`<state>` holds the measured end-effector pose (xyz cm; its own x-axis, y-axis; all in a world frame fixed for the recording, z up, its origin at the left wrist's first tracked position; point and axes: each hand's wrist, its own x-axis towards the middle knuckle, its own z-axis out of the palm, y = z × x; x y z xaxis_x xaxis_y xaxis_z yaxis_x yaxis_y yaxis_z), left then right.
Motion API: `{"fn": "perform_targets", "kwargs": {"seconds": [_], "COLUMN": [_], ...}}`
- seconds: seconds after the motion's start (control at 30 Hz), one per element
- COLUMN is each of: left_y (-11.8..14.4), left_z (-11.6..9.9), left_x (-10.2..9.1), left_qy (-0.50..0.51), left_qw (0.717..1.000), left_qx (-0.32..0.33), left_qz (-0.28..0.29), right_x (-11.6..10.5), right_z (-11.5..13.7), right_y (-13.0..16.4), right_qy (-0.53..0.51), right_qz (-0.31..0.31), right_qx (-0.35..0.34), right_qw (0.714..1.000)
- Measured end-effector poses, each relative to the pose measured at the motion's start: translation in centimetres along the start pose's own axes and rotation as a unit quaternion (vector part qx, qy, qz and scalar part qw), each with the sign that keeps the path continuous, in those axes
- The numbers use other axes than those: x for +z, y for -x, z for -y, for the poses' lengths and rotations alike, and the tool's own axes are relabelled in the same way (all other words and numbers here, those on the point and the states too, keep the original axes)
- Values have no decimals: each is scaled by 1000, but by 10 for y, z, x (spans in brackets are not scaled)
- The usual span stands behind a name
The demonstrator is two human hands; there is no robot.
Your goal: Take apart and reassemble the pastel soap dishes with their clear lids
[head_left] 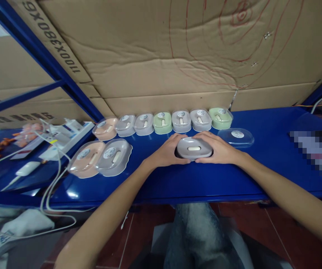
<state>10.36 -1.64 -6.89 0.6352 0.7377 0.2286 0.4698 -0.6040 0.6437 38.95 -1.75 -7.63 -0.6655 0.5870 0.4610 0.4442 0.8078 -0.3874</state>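
Note:
Between my two hands is a grey oval plastic box with a white bar in the middle of its top. My left hand wraps around its left end, and my right hand wraps around its right end. The thumbs come close together along the near side. Just beyond my right hand lies a loose clear lid with a round sticker on it. Behind my hands, similar boxes stand in a row under clear lids, among them a green box and a grey box.
An orange box and a grey box stand front left on the blue table. Farther left are a white power strip and trailing cables. A cardboard wall rises behind. Something pixelated lies at the right.

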Motion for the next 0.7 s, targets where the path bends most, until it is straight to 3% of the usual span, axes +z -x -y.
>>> {"fn": "perform_targets", "kwargs": {"seconds": [0.47, 0.57, 0.7], "left_y": [1, 2, 1], "left_z": [-3, -5, -8], "left_x": [0, -1, -2], "left_qy": [-7, -9, -12], "left_qw": [1000, 1000, 999], "left_qx": [-14, -23, -28], "left_qz": [5, 10, 17], "right_x": [1, -14, -51], "right_z": [0, 5, 1], "right_y": [1, -1, -2], "right_qy": [25, 19, 48], "right_qz": [28, -10, -76], "right_qx": [15, 20, 29], "right_qw": [999, 1000, 996]}}
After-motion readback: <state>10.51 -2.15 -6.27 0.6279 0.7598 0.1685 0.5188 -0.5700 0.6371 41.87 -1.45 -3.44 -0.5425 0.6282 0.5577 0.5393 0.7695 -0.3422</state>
